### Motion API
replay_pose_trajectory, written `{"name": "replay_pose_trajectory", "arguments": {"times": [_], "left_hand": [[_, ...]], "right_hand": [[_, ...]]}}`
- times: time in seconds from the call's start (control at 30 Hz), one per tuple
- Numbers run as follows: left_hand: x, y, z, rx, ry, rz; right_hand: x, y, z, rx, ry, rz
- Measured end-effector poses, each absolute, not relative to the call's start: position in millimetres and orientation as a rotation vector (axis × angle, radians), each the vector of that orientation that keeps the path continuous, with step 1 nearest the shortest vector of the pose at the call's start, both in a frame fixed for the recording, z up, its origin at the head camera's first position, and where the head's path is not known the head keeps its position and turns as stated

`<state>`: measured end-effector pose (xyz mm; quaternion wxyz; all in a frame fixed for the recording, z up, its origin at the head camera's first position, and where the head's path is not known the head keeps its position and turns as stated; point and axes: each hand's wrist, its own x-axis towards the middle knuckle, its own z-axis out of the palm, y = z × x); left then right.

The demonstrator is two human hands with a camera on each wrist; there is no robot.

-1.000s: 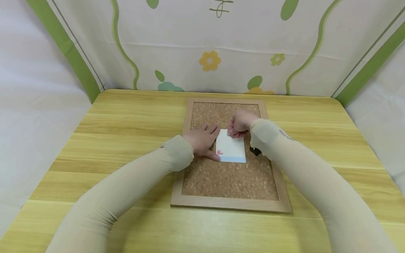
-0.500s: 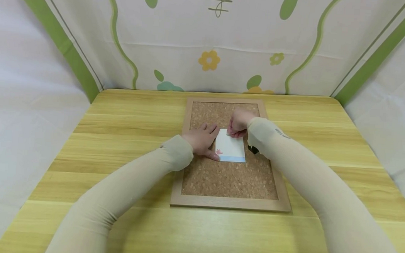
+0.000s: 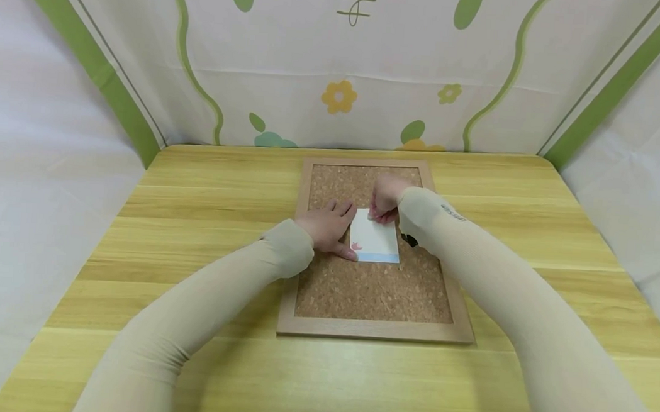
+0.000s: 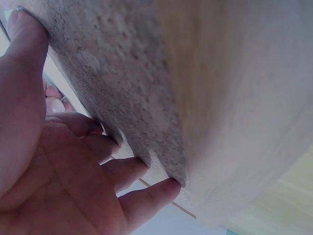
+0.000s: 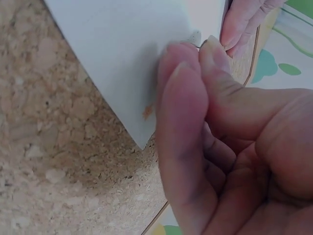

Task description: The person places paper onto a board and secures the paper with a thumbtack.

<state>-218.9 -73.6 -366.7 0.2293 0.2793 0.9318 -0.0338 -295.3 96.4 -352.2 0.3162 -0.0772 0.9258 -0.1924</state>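
Observation:
A white note sheet (image 3: 374, 239) with a blue strip along its near edge and a small pink print lies on the framed cork board (image 3: 370, 293). My left hand (image 3: 324, 228) rests spread on the cork at its left side, the thumb on the near left corner. In the left wrist view, the straight fingertips (image 4: 168, 188) touch the cork. My right hand (image 3: 386, 200) is over the sheet's far edge, thumb and index finger pinched together. Between those fingertips in the right wrist view shows a thin dark bit of a pin (image 5: 199, 46), mostly hidden by the fingers.
The board lies on a light wood-grain table (image 3: 212, 186), close to its back edge. A white cloth (image 3: 282, 52) with flower prints hangs behind, and white cloth walls (image 3: 54, 170) stand at both sides. A small black object (image 3: 410, 240) shows under the right sleeve.
The view has shifted slightly. My right hand stays pinched at the sheet's far edge, with its forearm drawn a little to the left. My left hand keeps its place, and the sheet lies still.

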Motion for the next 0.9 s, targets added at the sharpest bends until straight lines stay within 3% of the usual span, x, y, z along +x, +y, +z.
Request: {"name": "replay_pose_trajectory", "arguments": {"times": [0.9], "left_hand": [[-218, -73, -365, 0.764, 2.567, -0.094]], "right_hand": [[-288, 83, -345, -0.153, 2.479, -0.450]]}}
